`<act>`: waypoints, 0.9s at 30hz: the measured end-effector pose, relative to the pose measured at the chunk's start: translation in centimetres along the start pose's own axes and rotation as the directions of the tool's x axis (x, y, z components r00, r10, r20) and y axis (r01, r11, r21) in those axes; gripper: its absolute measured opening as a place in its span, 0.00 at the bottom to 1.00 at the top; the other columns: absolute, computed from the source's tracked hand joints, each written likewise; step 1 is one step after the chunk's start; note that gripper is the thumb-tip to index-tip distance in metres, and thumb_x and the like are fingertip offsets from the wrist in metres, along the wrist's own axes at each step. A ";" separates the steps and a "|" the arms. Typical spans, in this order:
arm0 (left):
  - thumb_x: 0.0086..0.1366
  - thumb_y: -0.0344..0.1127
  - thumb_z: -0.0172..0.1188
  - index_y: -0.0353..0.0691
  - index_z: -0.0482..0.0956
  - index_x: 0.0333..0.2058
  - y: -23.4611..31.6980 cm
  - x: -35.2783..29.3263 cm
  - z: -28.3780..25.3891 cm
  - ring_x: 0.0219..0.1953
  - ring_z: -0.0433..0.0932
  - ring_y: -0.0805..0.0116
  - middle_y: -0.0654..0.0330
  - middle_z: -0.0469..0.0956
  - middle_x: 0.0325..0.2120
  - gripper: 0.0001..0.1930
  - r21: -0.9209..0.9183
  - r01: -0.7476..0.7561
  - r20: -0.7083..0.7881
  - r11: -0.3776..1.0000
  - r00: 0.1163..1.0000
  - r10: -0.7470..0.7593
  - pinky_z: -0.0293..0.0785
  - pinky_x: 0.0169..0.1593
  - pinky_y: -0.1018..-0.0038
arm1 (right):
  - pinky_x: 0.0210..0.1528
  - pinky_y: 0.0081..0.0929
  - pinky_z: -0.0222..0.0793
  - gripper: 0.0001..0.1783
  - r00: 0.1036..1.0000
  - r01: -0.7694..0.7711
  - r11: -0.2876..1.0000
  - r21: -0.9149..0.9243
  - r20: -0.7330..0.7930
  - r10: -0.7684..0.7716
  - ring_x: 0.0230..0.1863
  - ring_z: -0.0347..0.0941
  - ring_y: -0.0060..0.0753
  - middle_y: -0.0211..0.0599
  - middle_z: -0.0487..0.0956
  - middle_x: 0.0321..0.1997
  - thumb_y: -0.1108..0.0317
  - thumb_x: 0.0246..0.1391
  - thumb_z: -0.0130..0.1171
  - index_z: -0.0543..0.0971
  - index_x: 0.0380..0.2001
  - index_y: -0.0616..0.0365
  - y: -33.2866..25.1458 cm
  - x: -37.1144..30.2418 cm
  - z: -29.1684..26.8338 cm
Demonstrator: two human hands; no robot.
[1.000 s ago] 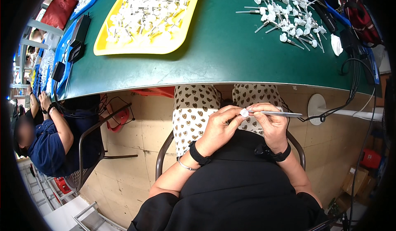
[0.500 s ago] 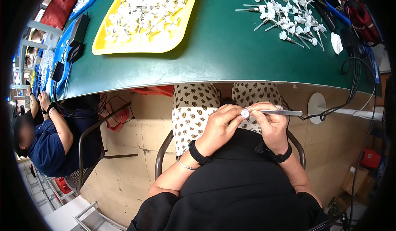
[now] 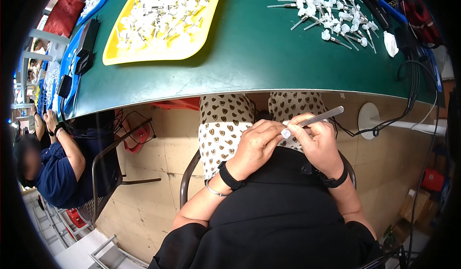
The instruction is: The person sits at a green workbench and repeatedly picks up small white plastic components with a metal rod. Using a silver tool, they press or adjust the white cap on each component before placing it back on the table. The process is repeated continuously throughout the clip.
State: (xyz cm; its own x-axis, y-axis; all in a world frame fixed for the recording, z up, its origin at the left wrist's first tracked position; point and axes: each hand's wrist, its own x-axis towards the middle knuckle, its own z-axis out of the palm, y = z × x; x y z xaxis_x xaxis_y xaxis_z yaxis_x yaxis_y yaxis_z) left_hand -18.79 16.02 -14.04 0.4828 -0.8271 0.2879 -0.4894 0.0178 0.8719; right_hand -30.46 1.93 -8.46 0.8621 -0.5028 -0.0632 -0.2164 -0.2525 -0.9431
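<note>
Above my lap, my left hand (image 3: 259, 143) pinches a small round white plastic part (image 3: 286, 133) between thumb and fingertips. My right hand (image 3: 313, 138) is closed around a flat, silvery metal tool (image 3: 324, 117), perhaps tweezers, whose wide end points up and to the right. Its other end is hidden by my fingers, close to the white part. The fingertips of both hands nearly meet at that part. On the table beyond lie a yellow tray (image 3: 144, 59) full of white plastic pieces with metal pins, and a loose pile of similar white pieces with thin tubes (image 3: 336, 22).
The green table (image 3: 240, 67) ends just beyond my knees. A white crumpled piece (image 3: 391, 44) and black cables (image 3: 412, 86) are at its right side. A black box-shaped device (image 3: 88, 41) sits at the left. Another person (image 3: 62, 168) works seated on the left.
My right hand has turned, so the metal tool has swung from nearly level to slanting up to the right. The left hand keeps its pinch on the white part.
</note>
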 end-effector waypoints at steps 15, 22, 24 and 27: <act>0.65 0.25 0.65 0.32 0.84 0.42 -0.6 -0.1 0.0 0.40 0.83 0.63 0.53 0.84 0.38 0.08 -0.283 0.207 -0.013 0.937 0.976 -0.219 0.79 0.45 0.72 | 0.40 0.23 0.75 0.08 0.982 0.121 0.977 0.173 -0.163 -0.093 0.38 0.78 0.26 0.39 0.81 0.42 0.76 0.59 0.64 0.83 0.42 0.64 1.5 -1.1 1.3; 0.62 0.23 0.66 0.32 0.84 0.41 -0.5 -0.1 0.1 0.39 0.83 0.58 0.52 0.84 0.37 0.08 -0.202 0.128 -0.067 0.971 0.987 -0.144 0.80 0.44 0.69 | 0.39 0.24 0.76 0.08 0.967 0.199 0.978 0.066 -0.175 -0.185 0.37 0.79 0.27 0.39 0.81 0.41 0.76 0.59 0.64 0.84 0.42 0.63 1.7 -0.9 1.4; 0.60 0.22 0.66 0.32 0.83 0.40 -0.6 0.0 0.1 0.39 0.83 0.56 0.52 0.84 0.37 0.09 -0.177 0.106 -0.079 0.978 0.989 -0.122 0.80 0.43 0.68 | 0.39 0.24 0.76 0.08 0.969 0.193 0.979 0.071 -0.174 -0.178 0.38 0.79 0.27 0.39 0.81 0.41 0.76 0.59 0.64 0.84 0.42 0.63 1.4 -0.9 1.5; 0.59 0.22 0.66 0.32 0.84 0.40 -0.7 -0.1 0.2 0.40 0.83 0.55 0.53 0.83 0.37 0.09 -0.142 0.084 -0.088 0.986 0.991 -0.097 0.79 0.44 0.67 | 0.40 0.24 0.76 0.08 0.969 0.205 0.976 0.069 -0.157 -0.192 0.38 0.79 0.28 0.39 0.82 0.40 0.76 0.59 0.64 0.84 0.42 0.64 1.1 -0.7 1.5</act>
State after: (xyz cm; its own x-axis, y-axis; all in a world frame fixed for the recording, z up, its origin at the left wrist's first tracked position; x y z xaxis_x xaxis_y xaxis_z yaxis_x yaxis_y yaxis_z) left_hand -18.67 15.98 -14.74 0.5898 -0.7725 0.2353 -0.3390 0.0276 0.9404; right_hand -30.68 3.22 -9.95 0.8050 -0.5680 0.1714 -0.0028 -0.2925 -0.9562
